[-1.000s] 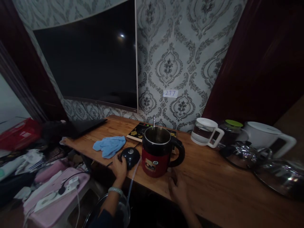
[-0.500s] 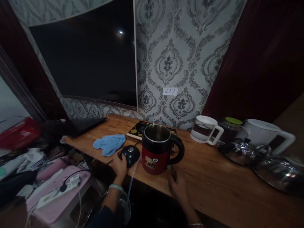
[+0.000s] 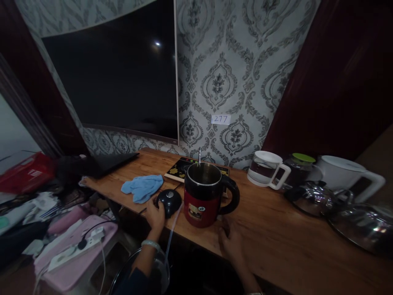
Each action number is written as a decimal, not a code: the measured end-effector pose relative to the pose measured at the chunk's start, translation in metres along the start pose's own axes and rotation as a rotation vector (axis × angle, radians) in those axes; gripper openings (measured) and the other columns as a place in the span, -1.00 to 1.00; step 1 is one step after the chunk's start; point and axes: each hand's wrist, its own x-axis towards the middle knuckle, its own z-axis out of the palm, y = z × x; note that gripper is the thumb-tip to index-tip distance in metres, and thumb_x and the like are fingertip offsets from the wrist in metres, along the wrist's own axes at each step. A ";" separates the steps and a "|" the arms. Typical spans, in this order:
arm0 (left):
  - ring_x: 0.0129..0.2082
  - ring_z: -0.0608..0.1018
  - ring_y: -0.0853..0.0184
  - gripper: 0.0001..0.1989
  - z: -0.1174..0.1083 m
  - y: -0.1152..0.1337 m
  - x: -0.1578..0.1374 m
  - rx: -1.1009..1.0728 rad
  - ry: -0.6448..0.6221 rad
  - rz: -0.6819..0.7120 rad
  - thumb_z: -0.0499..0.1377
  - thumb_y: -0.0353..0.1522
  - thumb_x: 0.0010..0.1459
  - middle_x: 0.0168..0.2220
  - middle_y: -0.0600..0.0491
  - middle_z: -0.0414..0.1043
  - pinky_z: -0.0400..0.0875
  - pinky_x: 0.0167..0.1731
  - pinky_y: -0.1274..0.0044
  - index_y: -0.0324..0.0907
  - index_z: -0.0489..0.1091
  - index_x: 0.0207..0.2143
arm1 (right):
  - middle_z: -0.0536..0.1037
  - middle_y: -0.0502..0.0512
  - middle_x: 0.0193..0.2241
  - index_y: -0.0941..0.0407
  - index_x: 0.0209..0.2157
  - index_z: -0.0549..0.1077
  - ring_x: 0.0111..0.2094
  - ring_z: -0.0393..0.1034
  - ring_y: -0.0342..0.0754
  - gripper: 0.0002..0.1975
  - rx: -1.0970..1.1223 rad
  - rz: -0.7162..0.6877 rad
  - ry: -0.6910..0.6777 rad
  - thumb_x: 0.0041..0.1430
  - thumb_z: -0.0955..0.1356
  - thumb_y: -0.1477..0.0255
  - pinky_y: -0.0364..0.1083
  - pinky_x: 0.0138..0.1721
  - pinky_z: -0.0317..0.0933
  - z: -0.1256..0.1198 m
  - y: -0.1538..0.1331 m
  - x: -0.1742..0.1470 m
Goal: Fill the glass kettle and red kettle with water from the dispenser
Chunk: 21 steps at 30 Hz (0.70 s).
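My left hand grips the left side of a black dome-shaped water pump with a silver button, which sits at the table's front edge. A clear hose hangs beside it, down towards a see-through container. Just right of the pump stands a red and black electric kettle, lidless and upright, its handle to the right. A thin metal tube rises at the kettle's back rim; its lower end is hidden. My right hand, open and holding nothing, rests on the table edge near the kettle's base.
A blue cloth lies left of the pump on the wooden table. Behind the kettle is a black flowered panel. On the right stand a white-lidded jug, a green-lidded jar, a white pitcher and shiny metal kettles.
The view has shifted very slightly. Both hands, the pump and the kettle keep their places.
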 end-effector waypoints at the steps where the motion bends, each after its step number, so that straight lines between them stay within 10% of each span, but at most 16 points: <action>1: -0.09 0.51 0.10 -0.65 0.000 0.000 0.000 -0.001 -0.002 0.004 0.06 -0.34 0.10 -0.09 -0.18 0.47 0.38 0.00 0.24 -0.27 0.39 -0.07 | 0.56 0.22 -0.04 0.12 0.03 0.45 0.04 0.43 0.15 -0.53 0.006 -0.002 -0.003 0.04 0.28 0.43 0.15 0.07 0.32 0.000 0.001 0.000; 21: -0.08 0.51 0.10 -0.65 0.001 -0.001 -0.001 -0.011 -0.012 -0.001 0.06 -0.32 0.10 -0.11 -0.16 0.47 0.38 0.01 0.25 -0.26 0.40 -0.07 | 0.57 0.22 -0.06 0.12 0.01 0.46 0.00 0.47 0.15 -0.56 -0.009 -0.002 0.013 0.06 0.28 0.41 0.15 0.06 0.33 0.001 0.001 -0.001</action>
